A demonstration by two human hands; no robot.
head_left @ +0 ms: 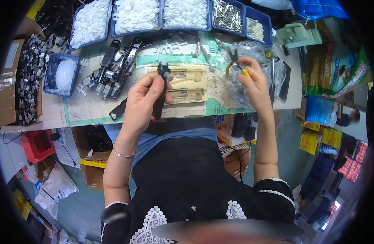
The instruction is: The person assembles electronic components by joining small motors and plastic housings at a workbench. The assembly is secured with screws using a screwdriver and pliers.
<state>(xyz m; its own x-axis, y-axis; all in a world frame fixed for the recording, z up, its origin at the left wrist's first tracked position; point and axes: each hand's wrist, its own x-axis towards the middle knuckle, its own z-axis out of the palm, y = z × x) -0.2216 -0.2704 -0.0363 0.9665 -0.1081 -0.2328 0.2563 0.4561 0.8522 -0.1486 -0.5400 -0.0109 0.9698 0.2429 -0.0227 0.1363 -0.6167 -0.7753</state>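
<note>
My left hand (143, 99) is closed around a long black plastic part (159, 103), held upright with a small pale tip at its top end. To the right, my right hand (256, 83) grips a pair of pliers with yellow handles (234, 57), jaws pointing away from me. Between the hands a cream-coloured fixture (197, 94) with shaped recesses lies on the table; my left hand covers its left end. Behind the pliers spreads a crumpled clear plastic bag (246, 95).
Along the back stand blue bins with white plastic parts (137, 14), metal pins (226, 16) and small cream pieces (255, 30). Black and metal assemblies (113, 73) are piled on the left, beside a blue tray (61, 75) and a cardboard box (10, 81) of similar parts.
</note>
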